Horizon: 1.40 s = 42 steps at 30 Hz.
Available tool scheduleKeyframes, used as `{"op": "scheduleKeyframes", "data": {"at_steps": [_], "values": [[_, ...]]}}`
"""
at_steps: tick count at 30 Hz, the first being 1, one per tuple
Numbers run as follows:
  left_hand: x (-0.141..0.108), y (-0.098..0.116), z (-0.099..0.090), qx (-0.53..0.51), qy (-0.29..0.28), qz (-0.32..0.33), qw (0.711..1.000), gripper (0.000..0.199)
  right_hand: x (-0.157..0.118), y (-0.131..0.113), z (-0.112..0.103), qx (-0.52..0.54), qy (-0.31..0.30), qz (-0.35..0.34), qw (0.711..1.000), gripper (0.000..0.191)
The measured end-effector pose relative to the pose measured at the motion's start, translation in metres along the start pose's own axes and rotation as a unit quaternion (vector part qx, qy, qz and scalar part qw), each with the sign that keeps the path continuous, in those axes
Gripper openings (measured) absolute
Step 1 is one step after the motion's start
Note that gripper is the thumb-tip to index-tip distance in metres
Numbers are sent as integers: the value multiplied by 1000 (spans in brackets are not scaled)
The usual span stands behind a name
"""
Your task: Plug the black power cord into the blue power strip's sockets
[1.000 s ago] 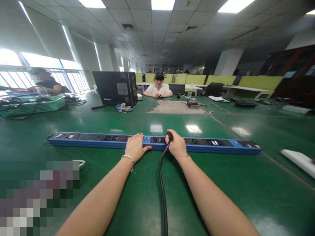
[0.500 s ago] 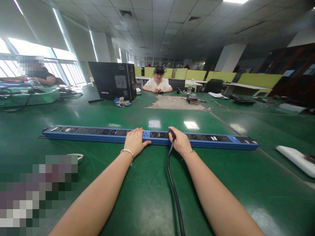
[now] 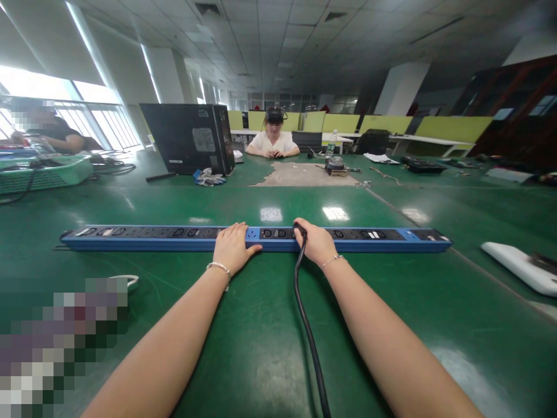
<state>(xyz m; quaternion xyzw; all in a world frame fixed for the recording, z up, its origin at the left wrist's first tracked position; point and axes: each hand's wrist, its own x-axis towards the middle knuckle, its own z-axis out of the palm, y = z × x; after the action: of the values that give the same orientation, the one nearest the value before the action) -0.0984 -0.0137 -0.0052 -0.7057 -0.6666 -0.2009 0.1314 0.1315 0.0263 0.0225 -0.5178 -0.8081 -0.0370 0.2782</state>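
A long blue power strip [image 3: 143, 246] with a row of black sockets lies crosswise on the green table [image 3: 243, 348]. My left hand [image 3: 232, 247] grips it left of its middle, fingers over the top and thumb along the front side. Just right of the middle, my right hand [image 3: 319, 241] is closed around a black plug [image 3: 300, 228] at the socket face. The fingers cover most of the plug, and I cannot tell how deep it sits. Its thick black cable [image 3: 305, 313] runs down towards me between my forearms.
A black computer case [image 3: 187, 139] stands at the back left, with gloves [image 3: 209, 177] beside it. A green basket [image 3: 52, 174] is at far left. A white object [image 3: 520, 267] lies at right. One person [image 3: 273, 142] sits opposite, another [image 3: 56, 130] at left. A pixelated area covers the lower left.
The view has shifted slightly, so the table's things appear a little further left. Both hands keep their places on the power strip and plug.
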Motion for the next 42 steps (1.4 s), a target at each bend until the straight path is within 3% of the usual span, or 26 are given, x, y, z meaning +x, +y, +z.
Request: {"op": "scheduleKeyframes", "data": {"at_steps": [8,18,27,31,34,37,42], "values": [[1,1,-3,0,-10,-8,1000,63,1,0,5,-23,-9,-87,996,32],[0,1,-4,-1,-10,-8,1000,62,-9,0,23,44,72,-71,994,33],[1,1,-3,-5,-7,-8,1000,61,-9,5,28,83,98,-83,988,33],[1,1,-3,-8,-4,-4,1000,61,-7,0,20,80,104,-99,986,34],[1,1,-3,-17,-5,-5,1000,62,0,-1,0,95,178,-61,978,36],[1,1,-3,-16,-5,-6,1000,62,5,18,-21,118,231,13,966,37],[1,2,-3,-7,-1,-5,1000,62,-14,91,-37,122,174,79,974,35]]}}
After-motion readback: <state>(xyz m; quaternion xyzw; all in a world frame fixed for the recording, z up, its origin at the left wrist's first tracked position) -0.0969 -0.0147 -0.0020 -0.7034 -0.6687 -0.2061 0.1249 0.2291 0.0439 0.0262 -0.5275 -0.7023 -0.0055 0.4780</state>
